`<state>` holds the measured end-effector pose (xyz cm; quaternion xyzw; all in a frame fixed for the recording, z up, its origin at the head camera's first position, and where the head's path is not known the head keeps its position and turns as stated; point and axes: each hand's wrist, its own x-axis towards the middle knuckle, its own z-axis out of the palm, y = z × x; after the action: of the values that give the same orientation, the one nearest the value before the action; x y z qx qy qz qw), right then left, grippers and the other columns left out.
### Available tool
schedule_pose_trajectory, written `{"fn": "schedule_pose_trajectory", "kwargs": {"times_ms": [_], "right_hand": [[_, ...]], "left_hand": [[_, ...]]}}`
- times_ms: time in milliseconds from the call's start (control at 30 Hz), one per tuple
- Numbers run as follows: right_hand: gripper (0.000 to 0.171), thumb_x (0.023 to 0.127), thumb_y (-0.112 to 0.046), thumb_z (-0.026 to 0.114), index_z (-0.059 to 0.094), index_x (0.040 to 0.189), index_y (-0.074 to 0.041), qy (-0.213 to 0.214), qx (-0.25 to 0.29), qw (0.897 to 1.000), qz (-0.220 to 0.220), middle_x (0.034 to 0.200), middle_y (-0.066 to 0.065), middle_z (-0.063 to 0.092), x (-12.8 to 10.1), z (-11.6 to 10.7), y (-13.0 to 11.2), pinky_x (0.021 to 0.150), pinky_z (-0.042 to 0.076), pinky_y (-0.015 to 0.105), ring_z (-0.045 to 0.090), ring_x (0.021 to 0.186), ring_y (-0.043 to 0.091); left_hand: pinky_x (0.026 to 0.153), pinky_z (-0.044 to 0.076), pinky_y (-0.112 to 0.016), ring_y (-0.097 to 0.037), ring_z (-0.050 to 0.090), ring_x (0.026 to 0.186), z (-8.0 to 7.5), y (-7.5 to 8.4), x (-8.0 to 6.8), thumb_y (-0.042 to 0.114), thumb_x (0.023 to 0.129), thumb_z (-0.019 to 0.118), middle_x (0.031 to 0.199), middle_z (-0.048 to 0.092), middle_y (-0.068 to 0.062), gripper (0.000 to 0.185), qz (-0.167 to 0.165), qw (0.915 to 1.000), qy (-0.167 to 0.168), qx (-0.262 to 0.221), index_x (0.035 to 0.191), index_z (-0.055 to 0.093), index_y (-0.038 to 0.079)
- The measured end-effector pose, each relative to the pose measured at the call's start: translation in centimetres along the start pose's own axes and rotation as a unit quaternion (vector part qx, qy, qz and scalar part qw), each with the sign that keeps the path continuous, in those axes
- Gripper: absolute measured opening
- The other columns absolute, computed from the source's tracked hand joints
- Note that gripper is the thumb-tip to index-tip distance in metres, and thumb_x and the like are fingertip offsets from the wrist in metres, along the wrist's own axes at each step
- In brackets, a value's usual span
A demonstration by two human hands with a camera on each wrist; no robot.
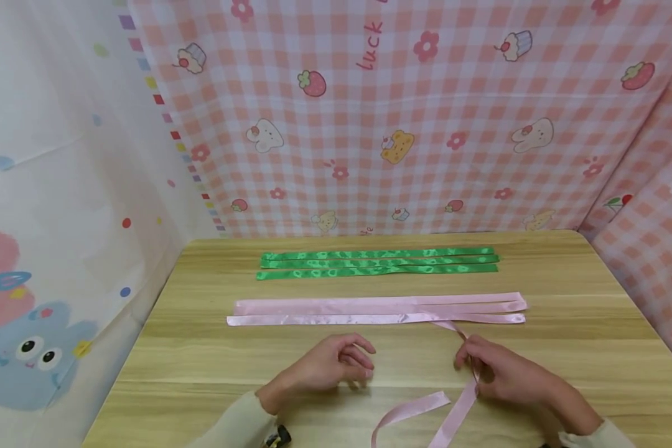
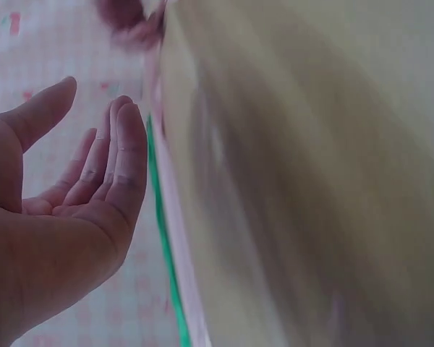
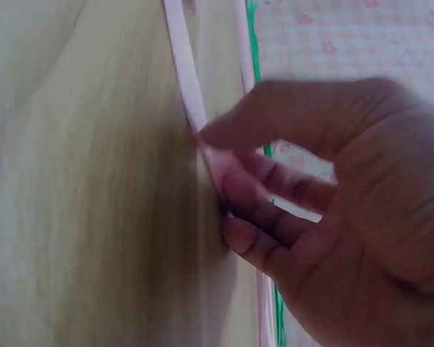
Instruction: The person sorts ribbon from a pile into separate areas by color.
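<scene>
In the head view my right hand (image 1: 506, 371) pinches a loose pink satin ribbon (image 1: 455, 415) between thumb and fingers. One stretch of it runs up from the fingers to the lowest of the flat pink ribbons (image 1: 325, 320); the rest hangs down past the frame's bottom edge. A ribbon end curls back into view left of that stretch. The right wrist view shows the pink strip (image 3: 184, 69) passing under the thumb tip. My left hand (image 1: 336, 363) hovers over the table with fingers loosely bent and nothing in them, also seen in the left wrist view.
Several green satin ribbons (image 1: 369, 264) lie side by side at the back of the wooden table (image 1: 196, 354), behind the pink ones. A checked pink cloth (image 1: 347, 106) hangs along the rear edge, and a white printed cloth (image 1: 89, 205) hangs on the left.
</scene>
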<state>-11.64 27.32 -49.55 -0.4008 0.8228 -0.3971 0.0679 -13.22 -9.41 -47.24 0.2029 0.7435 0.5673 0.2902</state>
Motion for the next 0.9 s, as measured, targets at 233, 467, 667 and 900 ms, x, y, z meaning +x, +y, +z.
{"fn": "schedule_pose_trajectory", "kwargs": {"times_ms": [233,467,667,900], "right_hand": [[0.034,0.074,0.012,0.074,0.058,0.094,-0.011,-0.018,0.032,0.999,0.019,0.077,-0.001,0.058,1.0,0.7,-1.0,0.057,0.048,0.02,0.053,0.072,0.0],[0.024,0.082,0.011,0.069,0.061,0.093,-0.009,0.007,0.086,0.995,0.058,0.084,0.002,0.066,2.7,2.0,-3.7,0.064,0.054,0.023,0.061,0.077,0.002],[0.017,0.088,0.008,0.064,0.059,0.103,0.003,0.008,0.24,0.966,0.096,0.099,0.017,0.068,4.2,3.1,-4.8,0.077,0.058,0.028,0.071,0.092,0.019],[0.019,0.084,0.005,0.07,0.062,0.099,-0.002,0.053,0.16,0.979,0.112,0.083,0.003,0.065,4.6,3.5,-5.2,0.065,0.054,0.024,0.062,0.076,0.006]], "left_hand": [[0.071,0.054,-0.022,-0.012,0.071,0.086,3.8,0.2,1.7,0.006,0.089,0.072,0.101,0.073,-0.008,0.029,-0.007,0.9985,-0.048,-0.026,0.116,0.062,0.004],[0.084,0.053,-0.02,-0.006,0.067,0.098,6.4,0.6,2.5,0.011,0.089,0.075,0.113,0.068,-0.001,0.043,-0.02,0.9965,-0.068,-0.046,0.127,0.055,0.01],[0.088,0.05,-0.02,-0.009,0.067,0.101,7.3,0.4,2.7,0.008,0.091,0.072,0.115,0.071,-0.007,0.053,-0.023,0.9911,-0.074,-0.108,0.137,0.046,0.013],[0.076,0.055,-0.024,-0.013,0.069,0.083,6.5,0.6,2.1,0.0,0.093,0.065,0.103,0.072,-0.021,0.045,-0.049,0.9801,-0.04,-0.188,0.135,0.05,0.009]]}}
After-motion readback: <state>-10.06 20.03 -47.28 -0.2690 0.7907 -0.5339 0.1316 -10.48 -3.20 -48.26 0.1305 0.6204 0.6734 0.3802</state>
